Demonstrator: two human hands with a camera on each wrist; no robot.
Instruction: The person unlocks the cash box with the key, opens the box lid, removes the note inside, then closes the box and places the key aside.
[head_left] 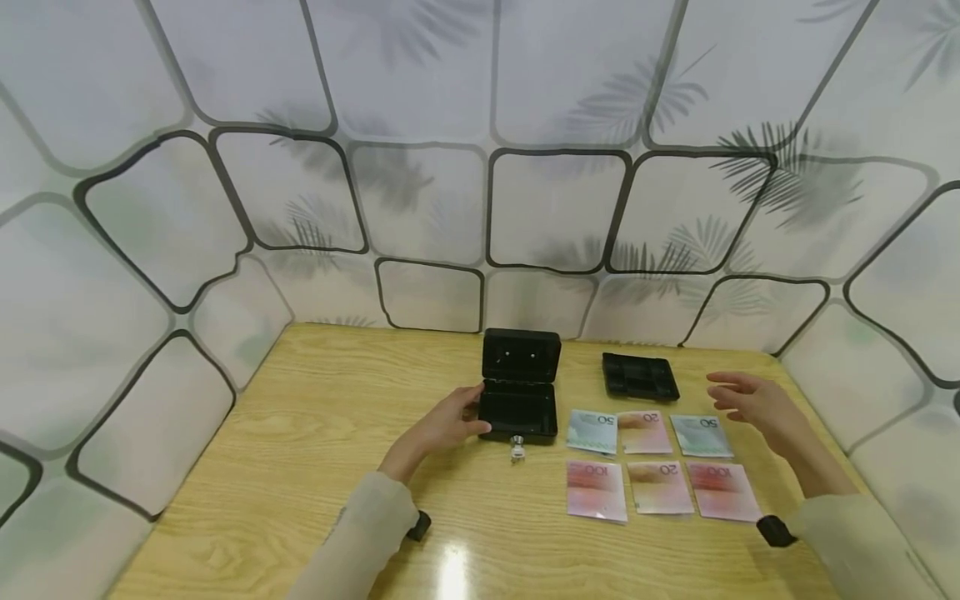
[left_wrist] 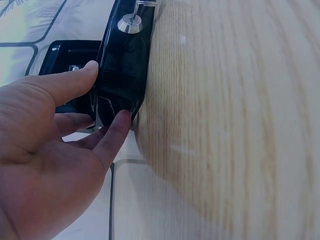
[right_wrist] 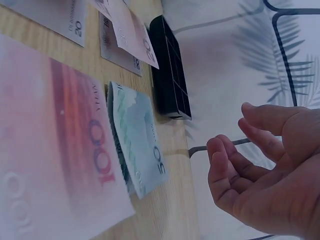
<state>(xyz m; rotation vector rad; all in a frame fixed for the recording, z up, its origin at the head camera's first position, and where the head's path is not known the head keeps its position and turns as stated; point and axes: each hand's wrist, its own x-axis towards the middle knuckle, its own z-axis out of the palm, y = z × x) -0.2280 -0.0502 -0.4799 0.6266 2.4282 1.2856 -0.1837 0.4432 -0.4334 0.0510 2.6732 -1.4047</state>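
A black cash box (head_left: pixel 517 410) stands on the table with its lid (head_left: pixel 521 356) raised toward the wall. Keys (head_left: pixel 517 450) hang from the lock (left_wrist: pixel 130 24) on its front. My left hand (head_left: pixel 448 419) holds the box at its left side, thumb at the front corner and fingers along the side wall. My right hand (head_left: pixel 757 404) hovers at the right, fingers loosely curled and holding nothing. Nearest to it lies a green 50 note (head_left: pixel 702 437). Left of that are a 20 note (head_left: pixel 645 432) and another 50 note (head_left: pixel 592 432).
A nearer row holds a red 100 note (head_left: pixel 596 490), a 20 note (head_left: pixel 660 487) and another 100 note (head_left: pixel 723 492). Behind the notes lies a black compartment tray (head_left: pixel 639 377). Patterned walls (head_left: pixel 555 208) enclose the wooden table (head_left: pixel 315 417) at the back and sides.
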